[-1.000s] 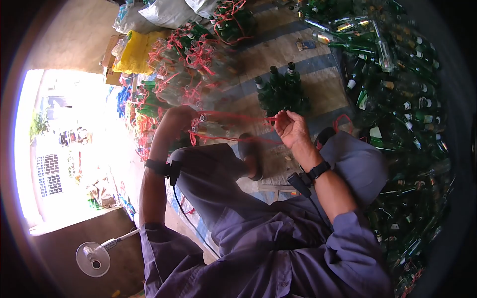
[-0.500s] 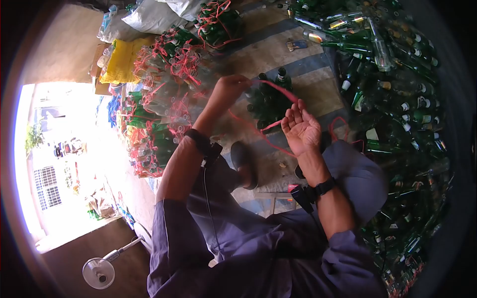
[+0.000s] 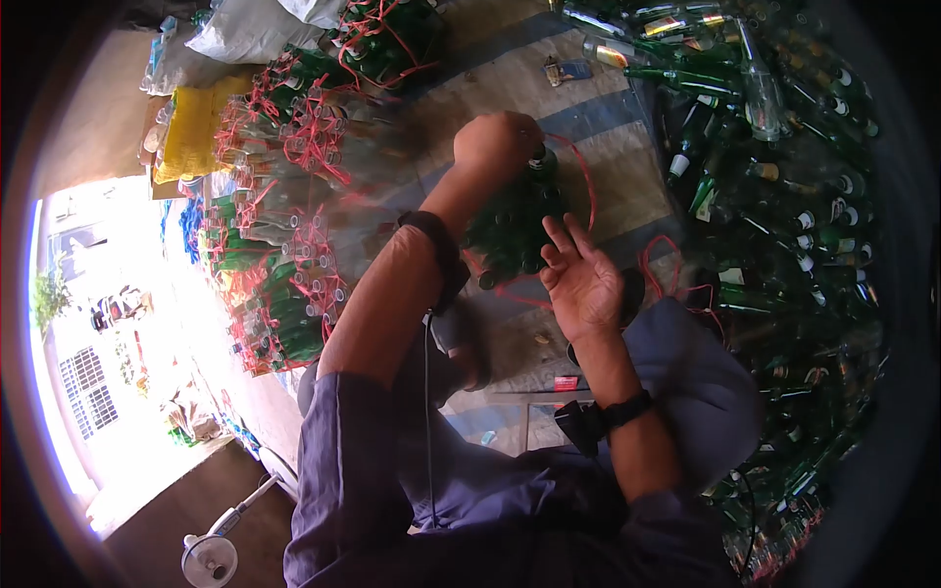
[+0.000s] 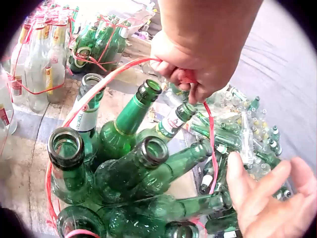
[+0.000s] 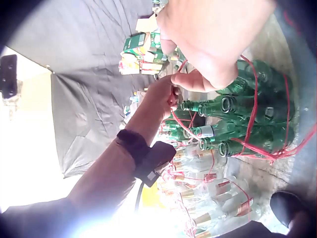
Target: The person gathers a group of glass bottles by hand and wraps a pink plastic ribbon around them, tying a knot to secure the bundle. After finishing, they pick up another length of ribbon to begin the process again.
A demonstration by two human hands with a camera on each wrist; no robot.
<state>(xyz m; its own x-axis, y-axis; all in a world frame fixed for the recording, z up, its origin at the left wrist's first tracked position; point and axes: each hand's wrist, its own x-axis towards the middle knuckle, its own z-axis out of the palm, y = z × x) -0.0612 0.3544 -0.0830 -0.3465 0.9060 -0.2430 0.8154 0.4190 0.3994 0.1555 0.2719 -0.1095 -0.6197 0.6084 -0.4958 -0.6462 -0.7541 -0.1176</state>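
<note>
Since the earlier frames, your left hand (image 3: 498,145) has swung across from the side to above the bunch of green glass bottles (image 3: 515,220), carrying the red plastic cord (image 3: 591,186) with it. You have that hand closed in a fist, gripping the cord, which arcs down around the bottles' outer side. Your right hand (image 3: 586,294) is open just beside the bunch, palm up, fingers spread and slightly bent; whether it touches the cord you cannot tell.

The bunch stands in front of you on the striped ground sheet (image 3: 622,147), necks upward, several leaning outward. Their mouths are open, and two of the necks nearest your left fist carry white labels. What, if anything, is inside them is too unclear to tell.

Beyond your left arm are clear glass bottles (image 3: 323,127), bundled in red cord, beside a yellow sack (image 3: 191,132) and white sacks (image 3: 235,44), whose contents are hidden. Loose bottles (image 3: 774,196) lie heaped to your right.
</note>
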